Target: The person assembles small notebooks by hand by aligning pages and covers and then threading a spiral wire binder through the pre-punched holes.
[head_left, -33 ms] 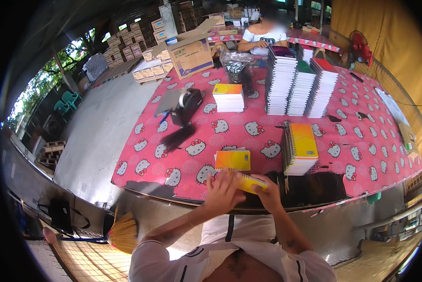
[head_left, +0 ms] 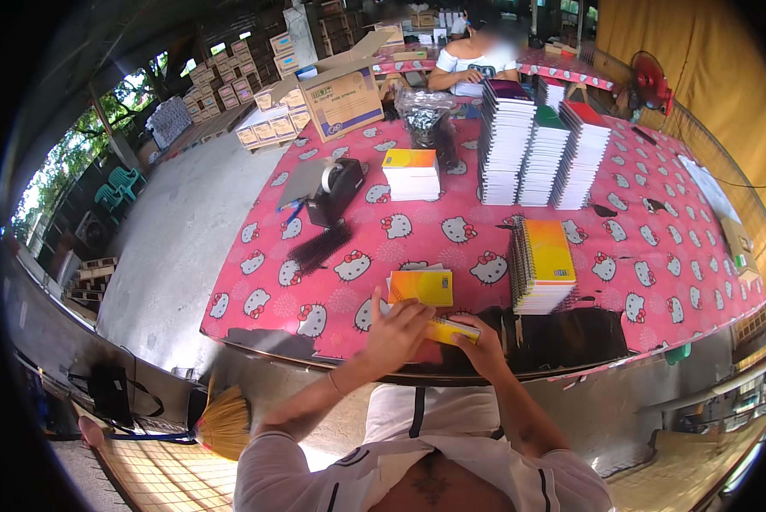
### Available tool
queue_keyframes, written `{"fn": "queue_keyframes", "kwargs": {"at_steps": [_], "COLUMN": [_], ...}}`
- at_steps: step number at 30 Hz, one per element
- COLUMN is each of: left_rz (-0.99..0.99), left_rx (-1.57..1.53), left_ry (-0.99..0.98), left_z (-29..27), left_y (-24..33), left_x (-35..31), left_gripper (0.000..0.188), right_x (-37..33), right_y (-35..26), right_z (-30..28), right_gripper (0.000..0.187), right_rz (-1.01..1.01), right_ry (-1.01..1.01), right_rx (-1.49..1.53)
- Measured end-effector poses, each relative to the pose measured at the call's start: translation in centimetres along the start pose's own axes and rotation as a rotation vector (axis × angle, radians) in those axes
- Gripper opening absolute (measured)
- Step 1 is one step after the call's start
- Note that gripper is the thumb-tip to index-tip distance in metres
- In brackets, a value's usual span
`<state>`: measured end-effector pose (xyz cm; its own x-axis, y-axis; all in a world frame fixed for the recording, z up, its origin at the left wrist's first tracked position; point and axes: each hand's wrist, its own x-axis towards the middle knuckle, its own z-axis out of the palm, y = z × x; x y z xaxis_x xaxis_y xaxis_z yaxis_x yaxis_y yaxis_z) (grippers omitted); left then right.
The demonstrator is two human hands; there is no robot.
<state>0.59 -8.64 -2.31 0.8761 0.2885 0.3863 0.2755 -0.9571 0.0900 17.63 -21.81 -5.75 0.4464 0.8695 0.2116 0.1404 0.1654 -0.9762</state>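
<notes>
A small yellow notebook (head_left: 443, 331) is held tilted at the table's near edge, its long edge toward me. My right hand (head_left: 485, 350) grips its right end between thumb and fingers. Across its left part lies my left hand (head_left: 396, 334), fingers stretched out and thumb apart, hiding that end. Just beyond my hands is a short, uneven pile of orange-yellow covers or sheets (head_left: 423, 288). To the right stands a stack of spiral-bound yellow notebooks (head_left: 551, 256), black wire coils on its left side.
Farther back stand a block of unbound pages with yellow covers (head_left: 411, 177), a black tape dispenser (head_left: 339, 192), black wire coils (head_left: 319, 247), an open carton (head_left: 345, 102) and tall notebook stacks (head_left: 507, 149). A person (head_left: 472, 68) sits across the table. A broom (head_left: 223, 422) is at lower left.
My left hand has slid slightly left, its fingers closer together over the notebook. The notebook and my right hand have shifted a little left.
</notes>
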Motion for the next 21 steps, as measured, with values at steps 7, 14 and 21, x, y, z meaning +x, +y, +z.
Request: {"fn": "queue_keyframes", "kwargs": {"at_steps": [7,14,21], "left_rz": [0.095,0.004,0.000], "left_rx": [0.078,0.153,0.162], "left_ry": [-0.004,0.070,-0.028], "left_z": [0.4,3.8,3.4], "left_y": [-0.7,1.3,3.2], "left_x": [1.6,-0.3,-2.1], "left_gripper": [0.059,0.088,0.084], "right_x": [0.6,0.5,0.7], "right_y": [2.4,2.7,2.1], "right_z": [-0.7,-0.4,0.0], "right_gripper": [0.033,0.033,0.034], "right_rz": [0.097,0.054,0.047], "right_ry": [-0.124,-0.144,-0.161], "right_rx": [-0.059,-0.138,-0.215]}}
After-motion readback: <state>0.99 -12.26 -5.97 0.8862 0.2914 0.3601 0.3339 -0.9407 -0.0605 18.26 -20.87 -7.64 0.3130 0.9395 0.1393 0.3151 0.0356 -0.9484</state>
